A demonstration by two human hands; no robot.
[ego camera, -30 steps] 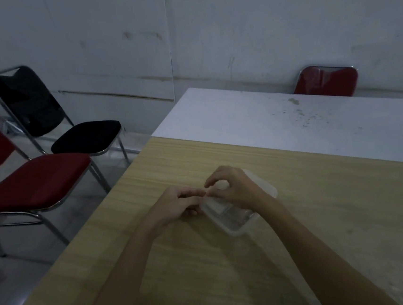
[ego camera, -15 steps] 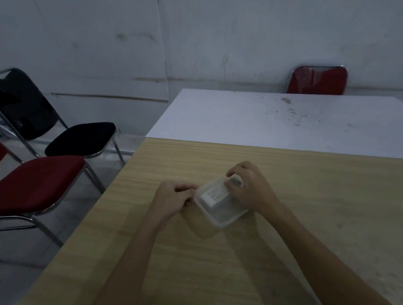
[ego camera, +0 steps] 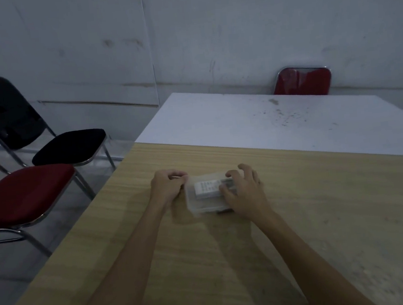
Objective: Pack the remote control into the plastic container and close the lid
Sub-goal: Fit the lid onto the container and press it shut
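A clear plastic container (ego camera: pixel 202 205) lies on the wooden table (ego camera: pixel 230 260), long side across my view. Through its clear top I see a white remote control (ego camera: pixel 207 188) inside it. My left hand (ego camera: pixel 168 187) has its fingers curled and pinches the container's left end. Spread fingers of my right hand (ego camera: pixel 245 192) press down on the right half of the container, hiding that end of the remote. Whether the lid is fully seated I cannot tell.
A white table (ego camera: pixel 267 126) butts against the far edge of the wooden one, with a red chair (ego camera: pixel 303 81) behind it. Left of the table stand a red chair (ego camera: pixel 24 194) and a black chair (ego camera: pixel 46 133). A grey wall is at the back.
The container has turned from a diagonal to lie across my view. My right hand went from pinching near the left end to pressing on the right half; my left hand stays at the left end.
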